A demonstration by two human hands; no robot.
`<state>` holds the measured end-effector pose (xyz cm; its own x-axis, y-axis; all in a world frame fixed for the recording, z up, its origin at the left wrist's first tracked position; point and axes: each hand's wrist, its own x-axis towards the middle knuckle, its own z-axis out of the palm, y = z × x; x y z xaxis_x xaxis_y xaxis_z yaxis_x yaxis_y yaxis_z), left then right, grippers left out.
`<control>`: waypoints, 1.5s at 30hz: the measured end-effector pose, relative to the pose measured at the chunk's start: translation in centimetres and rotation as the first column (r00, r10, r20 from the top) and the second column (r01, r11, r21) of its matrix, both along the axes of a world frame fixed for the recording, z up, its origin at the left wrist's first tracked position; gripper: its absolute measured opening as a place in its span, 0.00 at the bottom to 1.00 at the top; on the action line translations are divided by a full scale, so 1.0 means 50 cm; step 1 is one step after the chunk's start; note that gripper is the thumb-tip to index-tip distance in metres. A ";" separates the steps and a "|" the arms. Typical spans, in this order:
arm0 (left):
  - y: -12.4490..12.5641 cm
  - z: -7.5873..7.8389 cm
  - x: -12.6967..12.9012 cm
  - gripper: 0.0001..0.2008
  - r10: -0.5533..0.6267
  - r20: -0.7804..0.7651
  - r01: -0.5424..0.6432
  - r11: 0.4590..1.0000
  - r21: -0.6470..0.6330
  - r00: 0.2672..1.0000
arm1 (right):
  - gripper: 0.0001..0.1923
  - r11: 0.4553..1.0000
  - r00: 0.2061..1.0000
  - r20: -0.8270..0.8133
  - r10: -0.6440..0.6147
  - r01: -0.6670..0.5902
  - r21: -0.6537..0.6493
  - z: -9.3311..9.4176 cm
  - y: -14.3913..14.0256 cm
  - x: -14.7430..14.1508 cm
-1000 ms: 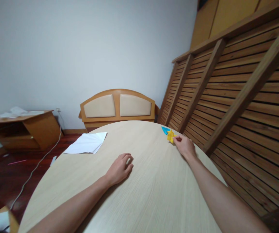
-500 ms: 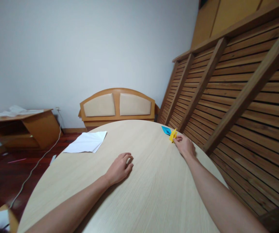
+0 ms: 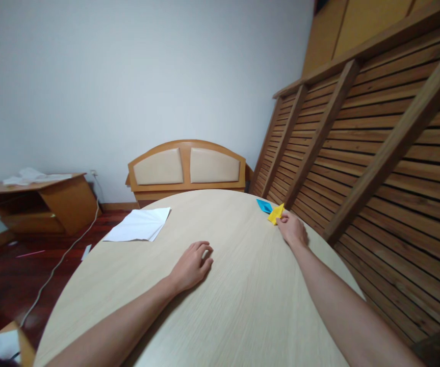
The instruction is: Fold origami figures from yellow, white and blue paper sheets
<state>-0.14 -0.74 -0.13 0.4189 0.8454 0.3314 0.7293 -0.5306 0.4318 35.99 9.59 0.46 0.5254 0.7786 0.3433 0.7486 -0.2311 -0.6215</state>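
My right hand [image 3: 293, 227] is at the far right of the round table [image 3: 242, 306], its fingers pinched on a yellow folded paper boat [image 3: 276, 214]. Just behind and to the left of that boat lies a blue folded paper boat [image 3: 264, 206], partly covered by the yellow one. My left hand [image 3: 192, 265] rests on the tabletop near the middle, fingers loosely curved and thumb apart, holding nothing. Farther left, by the table's edge, lie white paper sheets [image 3: 137, 224].
A wooden slatted frame [image 3: 388, 153] leans along the right side, close to the table. Past the far edge stands a headboard [image 3: 186, 168] against the wall. On the left are a low wooden cabinet [image 3: 67, 201] and a cable [image 3: 53, 275] on the floor.
The yellow paper boat has turned in my right hand, so more of its broad side shows. My left hand stays where it was on the table.
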 end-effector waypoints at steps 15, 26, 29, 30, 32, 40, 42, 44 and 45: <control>0.007 0.007 -0.004 0.15 0.021 0.149 -0.024 1.000 0.019 0.989 | 0.09 0.791 0.804 0.006 0.594 -0.586 0.173 0.028 -0.044 -0.168; 0.006 0.024 0.005 0.15 -0.026 0.382 -0.013 0.995 0.101 0.924 | 0.06 0.485 0.484 -0.035 0.875 -0.871 0.075 0.050 -0.159 -0.329; 0.008 0.021 0.005 0.11 -0.047 0.397 0.006 0.995 0.104 0.917 | 0.07 0.459 0.455 -0.066 0.888 -0.886 0.064 0.053 -0.163 -0.330; 0.009 0.020 0.005 0.10 -0.053 0.398 0.012 0.994 0.107 0.916 | 0.08 0.454 0.449 -0.073 0.890 -0.889 0.062 0.053 -0.163 -0.328; 0.010 0.019 0.004 0.09 -0.066 0.389 0.022 0.993 0.115 0.919 | 0.10 0.451 0.447 -0.072 0.892 -0.891 0.057 0.054 -0.162 -0.324; 0.007 0.016 0.002 0.08 -0.086 0.332 0.056 0.994 0.097 0.939 | 0.09 0.465 0.463 -0.043 0.886 -0.883 0.071 0.055 -0.166 -0.316; 0.008 0.012 0.002 0.10 -0.092 0.324 0.065 0.994 0.092 0.942 | 0.08 0.480 0.480 -0.011 0.877 -0.875 0.067 0.056 -0.167 -0.316; 0.009 0.009 0.002 0.11 -0.097 0.315 0.073 0.994 0.086 0.944 | 0.08 0.499 0.501 0.010 0.866 -0.864 0.073 0.056 -0.166 -0.314; 0.009 0.008 0.002 0.12 -0.097 0.308 0.075 0.994 0.085 0.946 | 0.08 0.508 0.511 0.015 0.860 -0.858 0.080 0.057 -0.165 -0.312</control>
